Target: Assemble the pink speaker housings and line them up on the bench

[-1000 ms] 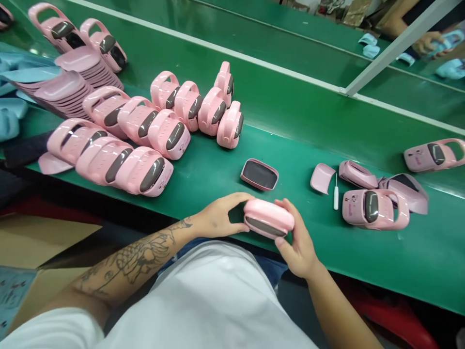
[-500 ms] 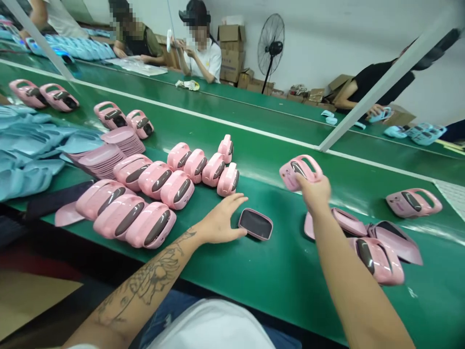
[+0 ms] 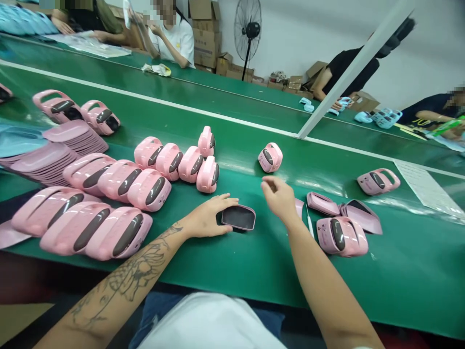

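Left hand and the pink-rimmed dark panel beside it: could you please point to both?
Left hand (image 3: 206,218): head view, on its back.
Pink-rimmed dark panel (image 3: 239,218): head view, on its dark face.

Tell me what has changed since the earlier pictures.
The pink housing, first held near the body in both hands, was carried forward by the right hand and let go on the green bench. The left hand released it and moved forward to the dark-faced piece, spreading around its left end. The grouped housings at left stayed put.
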